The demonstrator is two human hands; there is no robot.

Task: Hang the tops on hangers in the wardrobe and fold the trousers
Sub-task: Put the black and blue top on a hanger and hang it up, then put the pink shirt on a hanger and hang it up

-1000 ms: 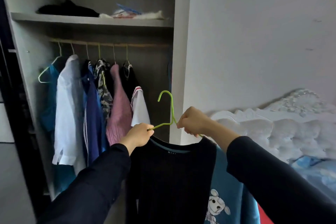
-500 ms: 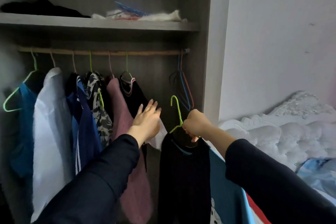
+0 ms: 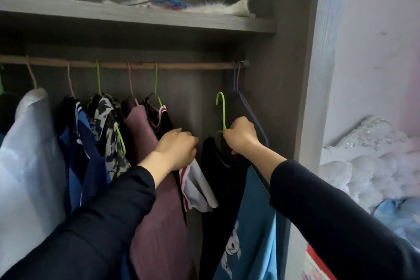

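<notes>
While the left hand [image 3: 176, 149] grips a hung garment [image 3: 197, 188] aside, the right hand [image 3: 242, 135] clamps the green hanger [image 3: 222, 109] carrying the black top [image 3: 216, 188] below the rail [image 3: 186, 65]; next, its hook likely needs lifting over.

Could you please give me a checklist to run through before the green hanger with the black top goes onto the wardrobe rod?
1. Grip: the right hand grips the green wire hanger at its neck: ok.
2. Load: the plain black top hangs from that hanger, but its far shoulder is hidden behind the hand: cannot tell.
3. Space: the wooden rod is bare between the hung clothes and the empty blue and red hangers: ok.
4. Height: the hook is below the rod: not ok.
5. Clearance: the left hand lies on the hung black top with a white red-striped sleeve; gripping or only pushing: cannot tell.
</notes>
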